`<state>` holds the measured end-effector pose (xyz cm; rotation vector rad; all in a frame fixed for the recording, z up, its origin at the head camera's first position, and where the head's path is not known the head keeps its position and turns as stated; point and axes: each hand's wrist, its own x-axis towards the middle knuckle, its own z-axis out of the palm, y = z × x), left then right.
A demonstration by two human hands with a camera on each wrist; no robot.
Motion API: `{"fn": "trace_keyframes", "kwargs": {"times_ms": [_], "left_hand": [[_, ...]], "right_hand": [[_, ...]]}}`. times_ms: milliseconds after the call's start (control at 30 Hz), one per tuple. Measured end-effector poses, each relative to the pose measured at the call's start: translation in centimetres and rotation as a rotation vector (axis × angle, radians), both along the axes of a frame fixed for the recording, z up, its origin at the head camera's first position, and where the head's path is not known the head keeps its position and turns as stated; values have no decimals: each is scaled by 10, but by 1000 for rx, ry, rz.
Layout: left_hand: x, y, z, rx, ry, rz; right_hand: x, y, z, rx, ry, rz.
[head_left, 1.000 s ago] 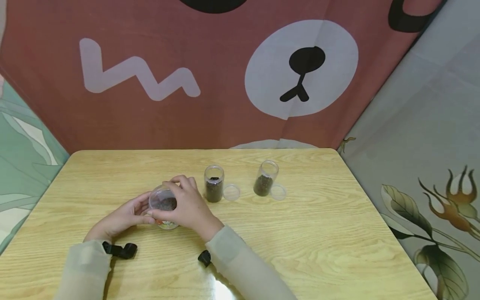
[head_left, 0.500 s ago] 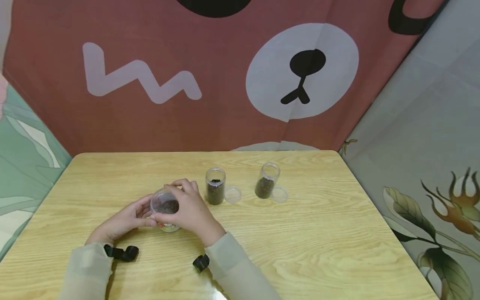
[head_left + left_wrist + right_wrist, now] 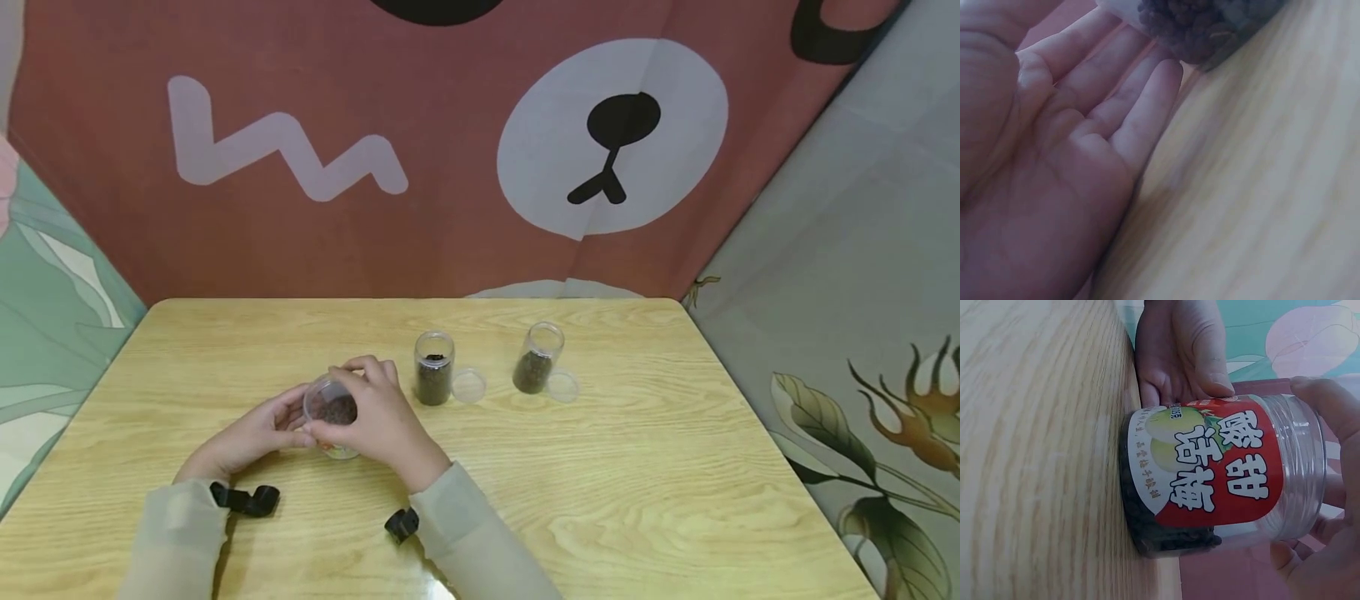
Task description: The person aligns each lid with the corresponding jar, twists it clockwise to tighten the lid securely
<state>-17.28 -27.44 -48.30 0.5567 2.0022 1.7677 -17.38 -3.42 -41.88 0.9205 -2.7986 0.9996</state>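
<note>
A clear plastic jar (image 3: 1222, 462) with a red and white label and dark pieces inside stands upright on the table, left of centre in the head view. My left hand (image 3: 258, 429) holds its side, thumb toward me and fingers beyond; in the left wrist view the fingertips meet the jar wall. From above, my right hand (image 3: 386, 421) grips the clear lid (image 3: 1304, 462) at the jar's top, thumb on the near edge and fingers over the far edge. Part of the lid is hidden under that hand.
Two uncapped clear jars with dark contents stand behind and to the right: one jar (image 3: 433, 379) near the right hand, another jar (image 3: 534, 371) farther right. Beside each lies a clear lid, the nearer lid (image 3: 468, 386) and the farther lid (image 3: 562, 386). Patterned cloth (image 3: 450, 242) hangs behind the table.
Both hands keep their hold on the jar and lid with hardly any movement. The head view has shifted slightly. The right forearm's angle has changed a little since the first frame.
</note>
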Motion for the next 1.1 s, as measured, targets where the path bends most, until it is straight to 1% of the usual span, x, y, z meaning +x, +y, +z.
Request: {"fn": "trace_keyframes", "kwargs": {"times_ms": [200,400,500,600,767,900,1100], "left_hand": [[0,0,1,8,-9,-3],[1,1,2,4,-9,8],[0,1,1,-10,-2,13],[0,0,0,-12,0,17],[0,2,-1,-1,-6,16],[0,1,-2,2,8,11],[0,2,0,7,23,5]], "right_hand": [[0,2,2,-7,-44,7],[-3,8,3,-50,-140,43],[-3,10,4,-63,-187,38],[-4,10,4,-72,-211,30],[-5,10,2,-71,-206,25],[-5,8,1,-62,-195,24],[-5,7,3,-57,-190,25]]}}
